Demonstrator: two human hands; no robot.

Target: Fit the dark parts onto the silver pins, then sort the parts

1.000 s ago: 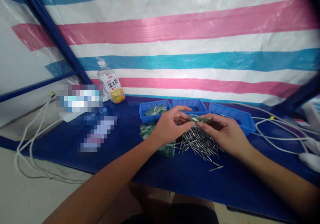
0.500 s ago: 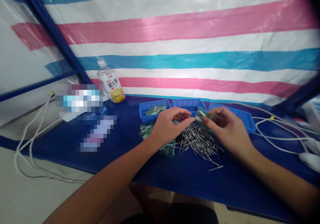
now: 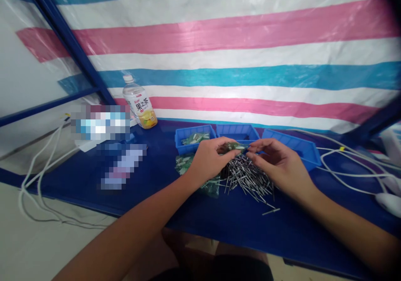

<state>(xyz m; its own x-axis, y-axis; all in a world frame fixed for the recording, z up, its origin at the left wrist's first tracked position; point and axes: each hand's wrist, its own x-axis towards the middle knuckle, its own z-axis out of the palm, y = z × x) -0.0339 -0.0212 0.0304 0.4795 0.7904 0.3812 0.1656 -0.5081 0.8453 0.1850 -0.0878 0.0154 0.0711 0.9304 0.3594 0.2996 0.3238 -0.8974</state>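
Observation:
My left hand (image 3: 213, 155) is closed on a small clear greenish plastic bag (image 3: 233, 146), pinched between thumb and fingers. My right hand (image 3: 277, 158) is beside it, fingers curled and thumb tip drawn close to them at the bag's right end. Whatever is between those fingertips is too small to make out. Just below both hands lies a heap of thin silvery metal pins (image 3: 249, 176), like blind rivets. More filled plastic bags (image 3: 210, 186) lie under and beside my left wrist, partly hidden by it.
Behind the hands stand a blue bin (image 3: 180, 146) holding small filled bags, a middle blue bin (image 3: 237, 130) and a right blue bin (image 3: 308, 151). A drink bottle (image 3: 140, 105) stands back left. White cables (image 3: 347, 170) and a white mouse (image 3: 388, 201) lie right.
The small bag has gone from my right hand to my left. The fingers of my right hand have let go of its body and now curl at its right end.

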